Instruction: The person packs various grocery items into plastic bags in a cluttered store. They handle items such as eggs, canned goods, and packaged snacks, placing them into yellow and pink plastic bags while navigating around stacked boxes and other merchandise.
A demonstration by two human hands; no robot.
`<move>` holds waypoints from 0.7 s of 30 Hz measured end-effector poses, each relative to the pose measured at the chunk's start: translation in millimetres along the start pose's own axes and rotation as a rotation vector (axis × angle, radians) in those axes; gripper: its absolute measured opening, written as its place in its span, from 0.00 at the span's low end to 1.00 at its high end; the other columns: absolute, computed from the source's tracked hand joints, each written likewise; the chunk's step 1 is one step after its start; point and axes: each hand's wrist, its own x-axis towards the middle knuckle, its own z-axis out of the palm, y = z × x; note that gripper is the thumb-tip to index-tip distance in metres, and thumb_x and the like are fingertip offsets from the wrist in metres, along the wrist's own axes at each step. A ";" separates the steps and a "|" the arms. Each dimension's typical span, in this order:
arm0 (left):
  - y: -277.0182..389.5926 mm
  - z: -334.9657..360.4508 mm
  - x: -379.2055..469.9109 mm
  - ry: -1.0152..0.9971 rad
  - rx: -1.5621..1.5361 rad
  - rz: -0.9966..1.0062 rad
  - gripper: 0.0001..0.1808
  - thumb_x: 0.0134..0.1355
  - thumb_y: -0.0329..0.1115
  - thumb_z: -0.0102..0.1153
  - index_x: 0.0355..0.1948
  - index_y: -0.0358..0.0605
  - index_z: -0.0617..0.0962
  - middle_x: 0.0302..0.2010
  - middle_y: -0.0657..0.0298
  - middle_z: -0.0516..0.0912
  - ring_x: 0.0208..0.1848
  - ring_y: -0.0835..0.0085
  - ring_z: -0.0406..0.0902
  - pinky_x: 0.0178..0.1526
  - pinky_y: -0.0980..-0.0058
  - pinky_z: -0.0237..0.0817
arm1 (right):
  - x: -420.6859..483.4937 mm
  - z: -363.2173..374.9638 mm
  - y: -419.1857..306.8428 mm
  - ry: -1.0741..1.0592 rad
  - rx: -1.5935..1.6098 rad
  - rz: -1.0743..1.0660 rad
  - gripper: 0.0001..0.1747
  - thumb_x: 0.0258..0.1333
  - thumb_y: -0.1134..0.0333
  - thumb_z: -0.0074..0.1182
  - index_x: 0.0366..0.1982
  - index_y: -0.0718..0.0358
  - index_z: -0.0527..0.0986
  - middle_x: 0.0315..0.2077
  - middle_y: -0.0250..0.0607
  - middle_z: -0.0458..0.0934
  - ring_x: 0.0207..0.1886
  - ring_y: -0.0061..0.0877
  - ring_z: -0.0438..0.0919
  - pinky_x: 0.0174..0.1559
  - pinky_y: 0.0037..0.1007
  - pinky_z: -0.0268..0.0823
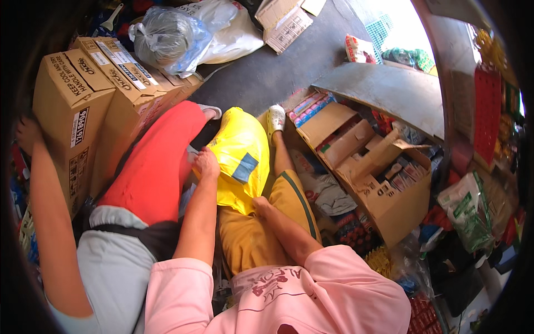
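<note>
A full yellow plastic bag point(246, 137) with a dark grey rectangular patch on its side lies between my legs. My left hand point(205, 162) grips the bag at its left side. Near my lap, my right hand point(259, 205) pinches the gathered lower end of the bag. What the bag holds is hidden.
Sealed cardboard cartons point(96, 79) stand at the left, where another person in red shorts point(158, 163) sits close beside me. Plastic bags point(217, 33) rest behind the cartons. At the right is an opened cardboard box point(400, 208) with small packages, below a grey metal panel point(388, 87).
</note>
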 end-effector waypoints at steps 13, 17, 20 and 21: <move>-47.4 42.3 15.1 -0.266 -0.987 -0.053 0.14 0.51 0.26 0.52 0.38 0.31 0.82 0.37 0.41 0.84 0.45 0.51 0.83 0.45 0.61 0.71 | -35.7 -50.1 -40.2 0.017 0.343 -0.085 0.14 0.63 0.60 0.45 0.35 0.63 0.76 0.25 0.41 0.79 0.24 0.34 0.76 0.27 0.37 0.67; -31.1 42.4 -8.8 -0.171 -1.227 -0.003 0.12 0.48 0.25 0.52 0.33 0.30 0.81 0.28 0.48 0.83 0.32 0.61 0.82 0.35 0.63 0.68 | -79.6 -121.4 -80.3 0.083 0.854 0.094 0.15 0.66 0.57 0.42 0.43 0.59 0.72 0.28 0.34 0.74 0.28 0.25 0.71 0.26 0.30 0.64; -36.7 28.2 -58.3 -0.127 -1.236 -0.054 0.08 0.47 0.27 0.55 0.26 0.30 0.77 0.21 0.50 0.80 0.27 0.63 0.80 0.30 0.61 0.65 | -126.1 -167.7 -117.9 0.135 0.850 0.011 0.15 0.64 0.57 0.44 0.44 0.59 0.71 0.34 0.34 0.74 0.35 0.25 0.71 0.34 0.33 0.65; -36.7 20.4 -83.7 -0.150 -1.202 -0.094 0.08 0.47 0.27 0.56 0.25 0.29 0.77 0.22 0.49 0.80 0.27 0.62 0.80 0.30 0.61 0.66 | -142.6 -179.4 -129.7 0.085 0.848 -0.027 0.15 0.63 0.57 0.45 0.45 0.59 0.71 0.35 0.34 0.75 0.38 0.26 0.72 0.37 0.35 0.66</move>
